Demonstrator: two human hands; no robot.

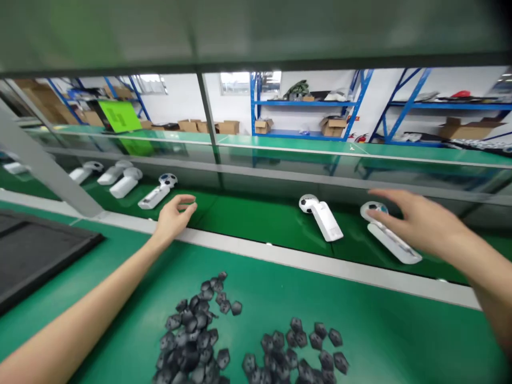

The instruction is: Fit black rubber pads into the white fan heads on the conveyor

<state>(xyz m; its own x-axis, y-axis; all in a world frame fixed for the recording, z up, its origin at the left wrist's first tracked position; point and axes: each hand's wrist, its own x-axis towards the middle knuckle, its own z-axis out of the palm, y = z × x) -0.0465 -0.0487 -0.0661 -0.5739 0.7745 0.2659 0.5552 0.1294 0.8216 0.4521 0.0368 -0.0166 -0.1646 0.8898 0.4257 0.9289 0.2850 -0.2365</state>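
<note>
My right hand reaches over the green conveyor belt, its thumb and fingers apart around the ball end of a white device with a soccer-ball head; whether it touches the device I cannot tell. To the left of that lies another white soccer-ball device, flat on the belt. My left hand hovers by the belt's near rail with bent fingers and nothing in them. Just beyond it lies a further device with a black-and-white ball.
Several more white devices lie at the belt's left. Two piles of small black pentagonal pieces are on the green bench. A black tray sits at left. A post and an overhead panel frame the belt.
</note>
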